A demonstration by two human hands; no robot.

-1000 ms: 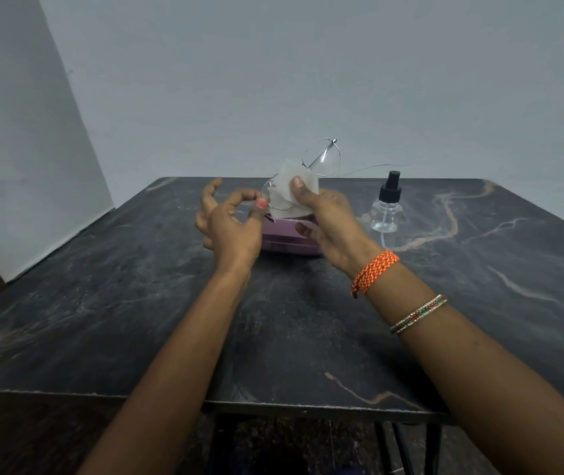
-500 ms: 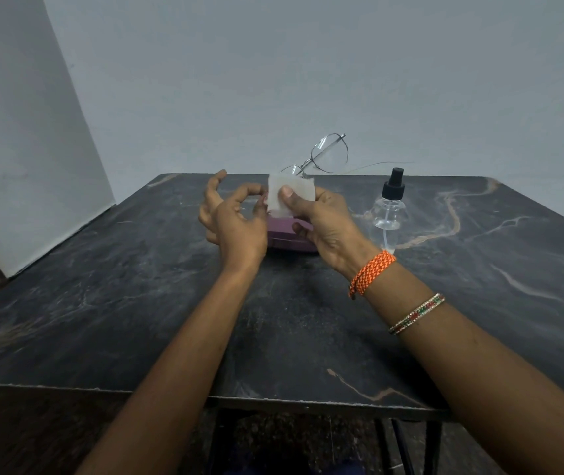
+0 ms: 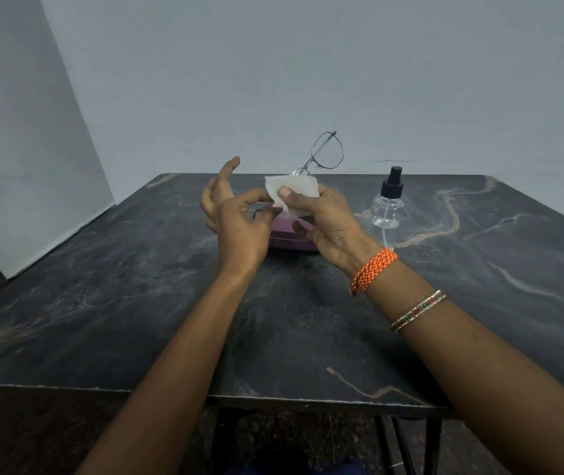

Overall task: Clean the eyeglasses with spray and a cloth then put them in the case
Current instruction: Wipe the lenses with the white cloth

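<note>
eyeglasses (image 3: 326, 153): held up in the air above the purple case (image 3: 290, 236), tilted so the free lens rises highest; the other lens is wrapped under the cloth. against a second ago the free lens stands steeper and more edge-on, so the frame has been turned in the fingers.
cloth (image 3: 299, 190): white, folded over the lower lens, directly above the case; a second ago it sat higher on that lens, now it has slid down over it.
right hand (image 3: 328, 222): its grip is pinching the cloth and the lens beneath it, thumb on the near face, fingers behind.
left hand (image 3: 239, 217): just left of the cloth and above the case's left end; thumb and forefinger are closed on something thin at the frame's left end, likely a temple or rim, though the contact is too small to be sure; the other fingers fan upward.
spray bottle (image 3: 388, 204): stands upright on the tabletop (image 3: 136, 303), right of the case and apart from it, untouched by either hand.
case: rests on the tabletop beneath both hands, mostly hidden; whether its lid is open cannot be told.
what the change means: the wiping stroke is running across the covered lens, so spraying looks finished and cleaning is mid-way. the upper lens probably needs its turn before the glasses go into the case.
</note>
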